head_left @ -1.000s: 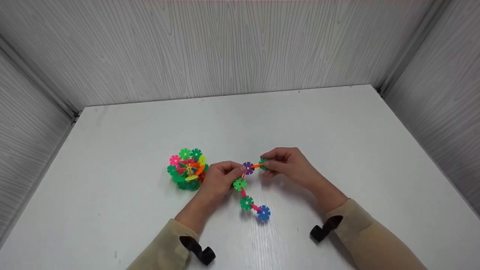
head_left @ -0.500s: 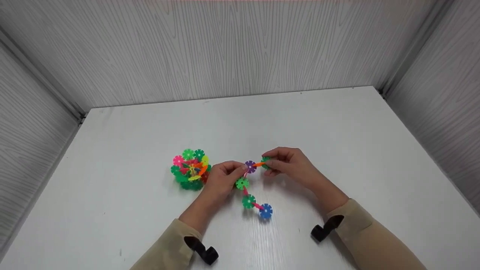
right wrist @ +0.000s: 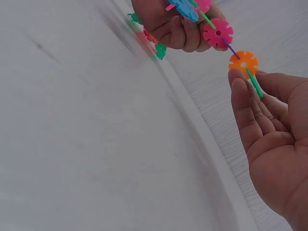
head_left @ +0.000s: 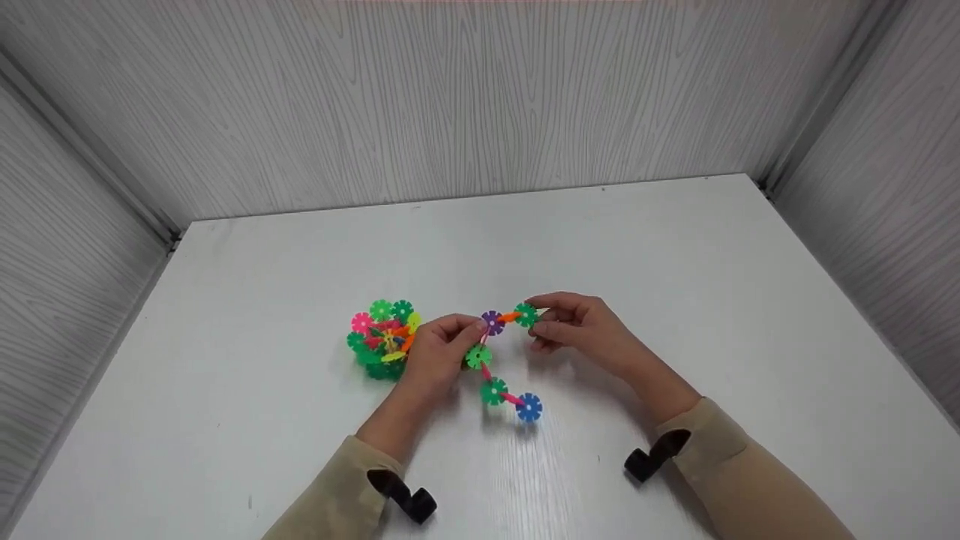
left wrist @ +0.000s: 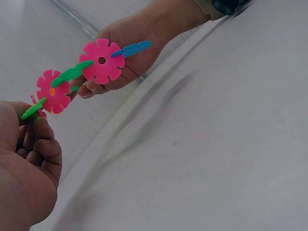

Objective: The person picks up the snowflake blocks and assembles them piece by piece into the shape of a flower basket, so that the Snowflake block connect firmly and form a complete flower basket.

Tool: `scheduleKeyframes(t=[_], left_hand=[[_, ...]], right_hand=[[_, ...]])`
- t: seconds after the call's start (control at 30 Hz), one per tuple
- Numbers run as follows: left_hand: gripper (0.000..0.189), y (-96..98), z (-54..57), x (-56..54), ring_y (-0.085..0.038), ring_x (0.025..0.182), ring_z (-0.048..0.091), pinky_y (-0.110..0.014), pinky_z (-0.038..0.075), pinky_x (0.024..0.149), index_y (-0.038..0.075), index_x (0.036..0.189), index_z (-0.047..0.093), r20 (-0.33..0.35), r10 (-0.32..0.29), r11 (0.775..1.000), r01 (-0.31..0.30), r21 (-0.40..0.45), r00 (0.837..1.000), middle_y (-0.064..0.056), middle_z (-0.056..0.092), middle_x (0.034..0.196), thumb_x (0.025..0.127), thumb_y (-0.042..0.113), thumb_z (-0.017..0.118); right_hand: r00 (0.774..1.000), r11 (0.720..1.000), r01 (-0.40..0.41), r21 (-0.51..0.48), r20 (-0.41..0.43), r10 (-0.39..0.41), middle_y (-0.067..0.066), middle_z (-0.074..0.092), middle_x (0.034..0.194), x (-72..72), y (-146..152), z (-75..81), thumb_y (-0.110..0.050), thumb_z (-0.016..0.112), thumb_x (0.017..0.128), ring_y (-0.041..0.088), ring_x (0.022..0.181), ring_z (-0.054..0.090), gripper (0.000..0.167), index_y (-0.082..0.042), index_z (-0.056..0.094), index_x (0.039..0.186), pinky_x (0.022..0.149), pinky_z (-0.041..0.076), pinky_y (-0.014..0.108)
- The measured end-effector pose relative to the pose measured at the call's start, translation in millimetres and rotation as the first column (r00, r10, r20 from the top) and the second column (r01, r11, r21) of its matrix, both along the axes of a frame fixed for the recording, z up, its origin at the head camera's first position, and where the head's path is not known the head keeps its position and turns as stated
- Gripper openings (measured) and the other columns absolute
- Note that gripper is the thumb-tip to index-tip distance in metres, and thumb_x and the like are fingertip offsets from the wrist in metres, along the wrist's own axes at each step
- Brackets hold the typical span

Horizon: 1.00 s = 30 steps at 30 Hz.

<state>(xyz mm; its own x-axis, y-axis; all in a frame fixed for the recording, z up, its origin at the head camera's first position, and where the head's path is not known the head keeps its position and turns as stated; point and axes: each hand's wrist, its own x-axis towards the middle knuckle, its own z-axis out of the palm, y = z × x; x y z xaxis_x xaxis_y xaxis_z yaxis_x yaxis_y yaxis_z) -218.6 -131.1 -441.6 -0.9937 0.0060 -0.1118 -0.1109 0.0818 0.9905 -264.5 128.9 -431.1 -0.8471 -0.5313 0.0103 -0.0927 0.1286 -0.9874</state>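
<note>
Above the table hangs a chain of notched snowflake discs, green, orange, purple, pink and blue, slotted edge to edge. My left hand (head_left: pixel 439 349) pinches the chain near the purple disc (head_left: pixel 492 323) and the light green disc (head_left: pixel 478 357). Below it dangle a pink disc (left wrist: pixel 102 61) and the end blue disc (head_left: pixel 529 408). At the other end my right hand (head_left: pixel 581 326) holds the dark green disc (head_left: pixel 526 315) by its edge between thumb and fingertips. That disc joins the orange disc (right wrist: pixel 243 57), seen face-on in the right wrist view.
A round cluster of joined snowflake discs (head_left: pixel 382 341) in many colours sits on the white table (head_left: pixel 637 240) just left of my left hand, partly hidden by it. Wood-grain panels (head_left: pixel 450 97) wall the table at the back and both sides.
The chain has tilted and shifted slightly left and up. The dark green disc, half covered by my right fingers before, now shows nearly whole at their tips.
</note>
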Motion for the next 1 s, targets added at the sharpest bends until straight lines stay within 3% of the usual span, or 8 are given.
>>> scheduleKeyframes(t=[0.27,0.5,0.67,0.87,1.0], left_hand=[[0.017,-3.0,9.7,5.0,-0.023,0.086,0.061,-0.026,0.056,0.071,0.018,0.108,0.081,-0.014,0.012,0.999,-0.012,-0.033,1.000,-0.015,0.074,0.110,0.103,0.032,0.073],[0.016,-4.3,20.9,6.7,-0.023,0.086,0.060,-0.026,0.055,0.069,0.018,0.108,0.081,-0.038,-0.013,0.998,0.010,-0.059,0.999,-0.015,0.074,0.109,0.103,0.031,0.073],[0.015,-9.4,33.7,5.3,-0.024,0.091,0.063,-0.026,0.056,0.071,0.017,0.109,0.082,-0.114,-0.080,0.993,0.070,-0.092,0.990,-0.008,0.076,0.106,0.102,0.028,0.075],[0.016,-15.9,46.9,2.5,-0.027,0.096,0.067,-0.032,0.059,0.079,0.016,0.108,0.082,-0.178,-0.202,0.975,0.179,-0.134,0.963,-0.003,0.077,0.104,0.101,0.028,0.076],[0.019,-20.4,50.7,3.6,-0.024,0.089,0.064,-0.030,0.056,0.075,0.016,0.109,0.082,-0.178,-0.209,0.974,0.189,-0.124,0.961,-0.004,0.076,0.101,0.102,0.032,0.074]], right_hand=[[1.000,1.000,-0.014,-0.028,-0.013,0.013,0.032,0.071,0.115,1.4,-2,2.3,-0.022,0.071,0.105,0.032,0.096,0.076,0.039,-0.009,0.066,0.141,0.090,0.063,0.041],[0.999,1.000,0.004,-0.012,-0.042,-0.005,0.033,0.070,0.114,2.9,-4,8.7,-0.027,0.070,0.105,0.032,0.094,0.076,0.035,-0.009,0.069,0.135,0.089,0.063,0.042],[0.998,1.000,0.007,-0.014,-0.069,-0.008,0.033,0.070,0.112,2.9,-3,14.3,-0.026,0.069,0.106,0.032,0.092,0.076,0.033,-0.009,0.069,0.134,0.087,0.064,0.041],[0.995,0.999,-0.038,-0.018,-0.091,0.036,0.034,0.070,0.108,3.6,-9,19.8,-0.024,0.072,0.104,0.029,0.085,0.075,0.027,-0.007,0.074,0.123,0.083,0.064,0.038],[0.997,0.997,-0.057,-0.058,-0.063,0.053,0.030,0.072,0.102,6.2,-11,21.2,-0.019,0.073,0.103,0.030,0.084,0.075,0.021,-0.003,0.074,0.115,0.082,0.064,0.038]])
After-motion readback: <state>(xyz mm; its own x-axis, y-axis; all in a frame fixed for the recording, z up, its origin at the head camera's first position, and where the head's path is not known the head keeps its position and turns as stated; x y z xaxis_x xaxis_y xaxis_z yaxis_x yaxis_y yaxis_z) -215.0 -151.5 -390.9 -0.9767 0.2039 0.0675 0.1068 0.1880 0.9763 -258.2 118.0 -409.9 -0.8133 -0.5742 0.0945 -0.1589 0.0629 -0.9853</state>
